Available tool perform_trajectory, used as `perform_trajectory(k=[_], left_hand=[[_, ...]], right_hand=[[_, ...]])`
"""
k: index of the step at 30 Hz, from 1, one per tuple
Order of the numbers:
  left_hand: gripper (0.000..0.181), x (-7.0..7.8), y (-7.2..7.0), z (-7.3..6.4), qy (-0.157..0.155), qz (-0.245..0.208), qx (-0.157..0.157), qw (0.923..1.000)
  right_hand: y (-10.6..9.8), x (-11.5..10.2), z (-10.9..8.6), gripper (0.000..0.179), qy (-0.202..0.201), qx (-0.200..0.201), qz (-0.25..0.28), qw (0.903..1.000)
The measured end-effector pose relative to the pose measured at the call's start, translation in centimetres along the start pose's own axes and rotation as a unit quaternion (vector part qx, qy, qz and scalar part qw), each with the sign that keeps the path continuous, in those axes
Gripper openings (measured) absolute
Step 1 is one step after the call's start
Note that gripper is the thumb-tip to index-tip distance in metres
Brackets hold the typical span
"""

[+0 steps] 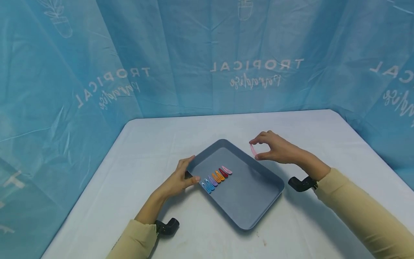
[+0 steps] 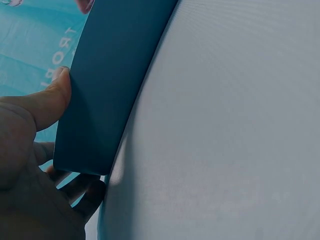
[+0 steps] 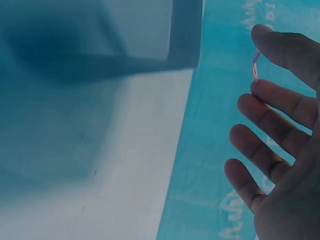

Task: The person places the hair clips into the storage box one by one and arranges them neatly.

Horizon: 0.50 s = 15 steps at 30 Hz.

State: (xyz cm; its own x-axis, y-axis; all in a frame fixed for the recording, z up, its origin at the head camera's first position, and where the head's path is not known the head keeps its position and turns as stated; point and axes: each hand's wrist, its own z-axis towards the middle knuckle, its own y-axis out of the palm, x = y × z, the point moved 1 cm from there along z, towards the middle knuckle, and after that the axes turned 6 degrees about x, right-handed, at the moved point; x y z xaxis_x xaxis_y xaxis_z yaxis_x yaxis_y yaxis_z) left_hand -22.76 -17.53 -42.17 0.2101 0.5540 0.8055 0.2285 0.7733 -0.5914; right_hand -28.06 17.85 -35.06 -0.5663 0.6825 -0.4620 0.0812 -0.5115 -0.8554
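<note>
A grey rectangular tray [image 1: 249,194] lies turned at an angle on the white-covered table. My left hand [image 1: 177,178] grips its left corner, thumb at the rim and fingers round the outer side; the left wrist view shows the tray's outer wall [image 2: 105,85] beside that thumb. Above the tray's far right edge, my right hand [image 1: 276,148] pinches a pink snap hair clip [image 1: 253,150] between thumb and index finger. The same clip [image 3: 255,66] appears edge-on in the right wrist view. Inside the tray several hair clips [image 1: 216,177] form a slanted row: pink, dark red, orange, purple and blue.
The white tablecloth [image 1: 155,140] spreads around the tray. Blue printed curtains [image 1: 194,54] hang behind the table and along both sides. Each wrist wears a black camera mount, one on the left [image 1: 167,227] and one on the right [image 1: 302,183].
</note>
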Motion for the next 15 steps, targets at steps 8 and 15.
perform_trajectory(k=[8, 15], left_hand=[[0.085, -0.1, 0.0, 0.0, -0.001, 0.004, -0.004, 1.0000], [0.084, -0.1, 0.0, 0.0, 0.005, 0.002, -0.004, 1.0000]], right_hand=[[1.3, -1.4, 1.2, 0.048, -0.041, -0.034, 0.017, 0.9984], [2.6, -1.9, 2.2, 0.047, -0.041, -0.063, 0.012, 0.9971]])
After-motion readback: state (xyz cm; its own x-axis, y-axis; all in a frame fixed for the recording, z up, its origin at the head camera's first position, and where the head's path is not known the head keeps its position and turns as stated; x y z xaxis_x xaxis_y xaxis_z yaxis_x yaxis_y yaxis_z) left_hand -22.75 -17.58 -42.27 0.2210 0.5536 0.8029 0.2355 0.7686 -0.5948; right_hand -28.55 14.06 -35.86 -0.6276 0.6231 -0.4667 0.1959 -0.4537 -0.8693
